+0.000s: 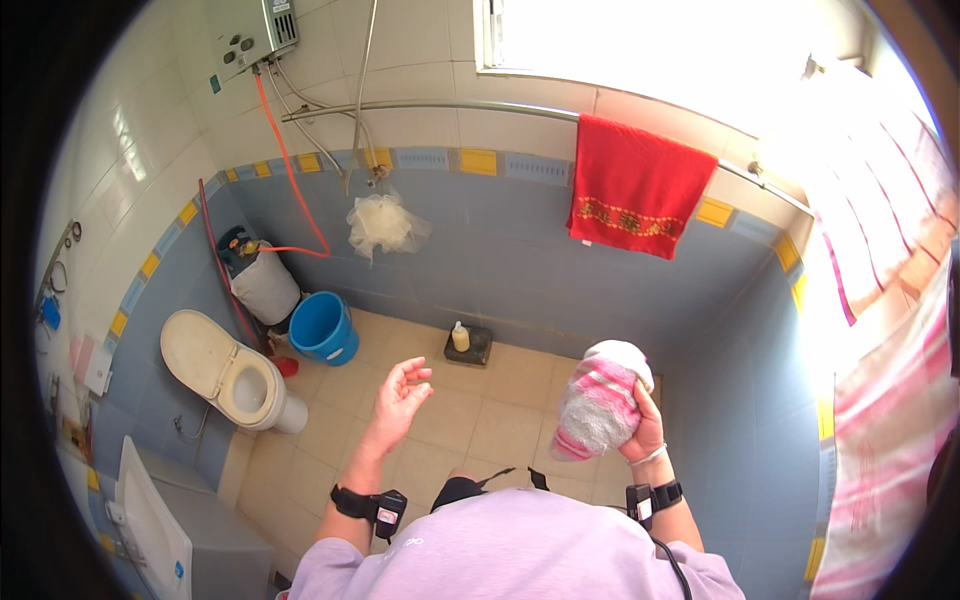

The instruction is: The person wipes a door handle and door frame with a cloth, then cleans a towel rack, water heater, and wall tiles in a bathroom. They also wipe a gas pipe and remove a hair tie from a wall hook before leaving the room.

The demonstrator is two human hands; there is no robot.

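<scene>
My right hand (645,427) grips a bunched pink, grey and white striped cloth (600,401), which looks like a towel. It is held up in front of me on the right, and its folds hide part of my fingers. My left hand (403,397) is raised on the other side with nothing in it, its fingers apart and slightly curled. Beyond the two hands, a pump bottle (460,337) stands on a dark block (480,351) on the tiled floor, close to the wall.
A red towel (641,187) hangs over a metal rail (480,109) below the window. To the left are a toilet (244,386), a blue bucket (324,330), a gas cylinder (262,281) and a washbasin (154,517). A mesh bath sponge (384,225) hangs on the far wall; striped curtains (885,450) are at right.
</scene>
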